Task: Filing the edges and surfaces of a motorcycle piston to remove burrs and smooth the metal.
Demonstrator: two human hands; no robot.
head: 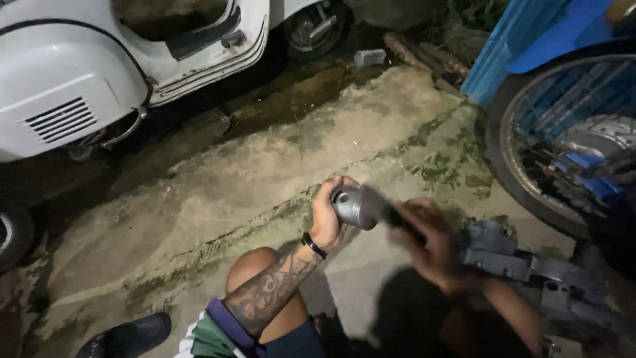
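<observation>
My left hand (329,211) grips a grey metal cylinder (356,207) with a round hole in its end, held up in front of me above my knee. My right hand (430,242) is blurred and in shadow right beside the cylinder, closed on a thin dark tool (392,213) that touches the cylinder's right side. A black band sits on my left wrist, and the forearm is tattooed.
A white scooter (73,79) stands at the upper left on stained concrete. A spoked motorcycle wheel (563,139) and blue bodywork are at the right. A grey metal engine part (523,262) lies on the ground by my right arm. A black shoe (132,335) is at the bottom left.
</observation>
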